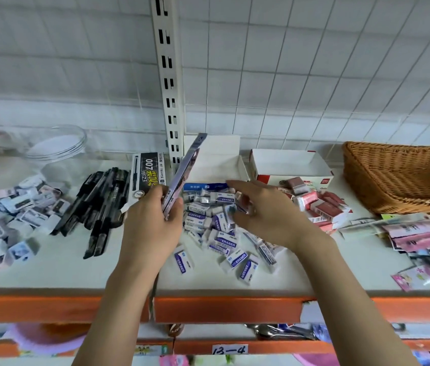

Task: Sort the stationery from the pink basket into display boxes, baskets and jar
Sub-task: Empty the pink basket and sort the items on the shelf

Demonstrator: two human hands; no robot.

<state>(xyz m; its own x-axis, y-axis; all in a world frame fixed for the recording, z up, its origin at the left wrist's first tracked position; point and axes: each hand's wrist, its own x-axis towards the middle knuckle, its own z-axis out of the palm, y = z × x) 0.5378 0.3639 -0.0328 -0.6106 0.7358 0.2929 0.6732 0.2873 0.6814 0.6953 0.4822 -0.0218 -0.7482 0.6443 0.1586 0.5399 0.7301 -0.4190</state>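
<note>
My left hand [153,220] grips a flat purple packet [184,173] by its lower end, tilted up toward the shelf post. My right hand [264,212] hovers over a heap of blue-and-white erasers [216,231], fingers curled round a few of them. Behind the heap stands an open white display box with a blue front [216,165]. To its right a red-and-white display box [290,165] stands behind red erasers [322,204]. A wicker basket [404,175] sits at the far right, a glass jar [58,146] at the back left.
Black pens [100,207] and a black-and-white pen box [147,175] lie left of centre. Small printed erasers [10,220] are piled at the far left. Pink packets and cards [420,233] are spread at the right. A slotted shelf post [169,75] rises behind. The orange shelf edge [208,307] runs along the front.
</note>
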